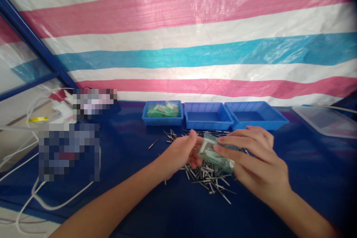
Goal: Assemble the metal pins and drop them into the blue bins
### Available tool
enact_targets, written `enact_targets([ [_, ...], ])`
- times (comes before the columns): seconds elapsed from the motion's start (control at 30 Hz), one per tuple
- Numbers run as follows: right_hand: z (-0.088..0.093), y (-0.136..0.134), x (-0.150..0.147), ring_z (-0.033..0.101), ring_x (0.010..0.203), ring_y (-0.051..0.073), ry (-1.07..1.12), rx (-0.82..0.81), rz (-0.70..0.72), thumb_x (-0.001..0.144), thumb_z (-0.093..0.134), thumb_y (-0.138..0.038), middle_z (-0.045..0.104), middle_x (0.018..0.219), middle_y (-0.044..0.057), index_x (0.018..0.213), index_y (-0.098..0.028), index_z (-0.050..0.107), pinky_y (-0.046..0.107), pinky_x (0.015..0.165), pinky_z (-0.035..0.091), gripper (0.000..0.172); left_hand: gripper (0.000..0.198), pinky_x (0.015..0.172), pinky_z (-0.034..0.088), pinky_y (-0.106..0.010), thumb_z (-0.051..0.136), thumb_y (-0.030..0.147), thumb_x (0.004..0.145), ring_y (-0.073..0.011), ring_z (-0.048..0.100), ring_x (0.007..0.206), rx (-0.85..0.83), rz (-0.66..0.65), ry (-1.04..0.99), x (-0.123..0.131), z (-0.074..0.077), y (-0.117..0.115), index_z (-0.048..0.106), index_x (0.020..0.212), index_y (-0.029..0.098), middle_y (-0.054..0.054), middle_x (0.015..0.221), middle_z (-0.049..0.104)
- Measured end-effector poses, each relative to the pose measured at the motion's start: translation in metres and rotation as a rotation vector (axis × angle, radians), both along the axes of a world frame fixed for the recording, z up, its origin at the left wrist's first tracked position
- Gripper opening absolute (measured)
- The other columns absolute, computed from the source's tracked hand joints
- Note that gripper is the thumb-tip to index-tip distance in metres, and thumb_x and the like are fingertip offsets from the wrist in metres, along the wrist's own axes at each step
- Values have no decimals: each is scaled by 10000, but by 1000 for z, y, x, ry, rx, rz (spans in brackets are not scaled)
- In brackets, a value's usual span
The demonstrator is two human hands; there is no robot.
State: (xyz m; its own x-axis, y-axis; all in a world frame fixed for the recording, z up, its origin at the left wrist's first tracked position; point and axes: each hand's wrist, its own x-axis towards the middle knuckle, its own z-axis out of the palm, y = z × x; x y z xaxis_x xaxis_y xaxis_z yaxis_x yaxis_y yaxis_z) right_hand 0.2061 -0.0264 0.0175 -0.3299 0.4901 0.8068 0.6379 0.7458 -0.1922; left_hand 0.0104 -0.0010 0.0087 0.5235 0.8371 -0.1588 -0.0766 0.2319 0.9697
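Note:
My right hand grips a small clear plastic bag with green tints and a white piece showing in it. My left hand is at the bag's left end, thumb raised and fingers curled, partly hidden behind the bag. Whatever those curled fingers hold cannot be made out. Under both hands spreads a loose pile of thin metal blind rivets. One stray rivet lies to the left of it.
Behind the pile stand a blue bin with green-tinted packets, a middle blue bin and a right blue bin. A clear plastic lid lies at the right. White cables and blurred-out objects occupy the left side.

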Motion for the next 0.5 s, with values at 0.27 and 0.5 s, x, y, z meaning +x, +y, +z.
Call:
enact_targets([
  [0.27,-13,-10,-19,584,1007,242,198,-183,36,774,592,-95,592,1157,81,1167,-304,587,424,857,458,446,336,593,442,-210,634,451,808,-110,564,654,290,77,53,-8,13,-2,644,915,133,-31,769,623],
  [0.5,-14,-14,-29,467,505,124,699,-950,148,918,437,-453,552,591,-12,1020,-219,568,245,459,363,287,135,806,460,-274,559,271,889,-152,607,825,1043,298,402,-15,20,-5,649,877,171,-37,863,681],
])
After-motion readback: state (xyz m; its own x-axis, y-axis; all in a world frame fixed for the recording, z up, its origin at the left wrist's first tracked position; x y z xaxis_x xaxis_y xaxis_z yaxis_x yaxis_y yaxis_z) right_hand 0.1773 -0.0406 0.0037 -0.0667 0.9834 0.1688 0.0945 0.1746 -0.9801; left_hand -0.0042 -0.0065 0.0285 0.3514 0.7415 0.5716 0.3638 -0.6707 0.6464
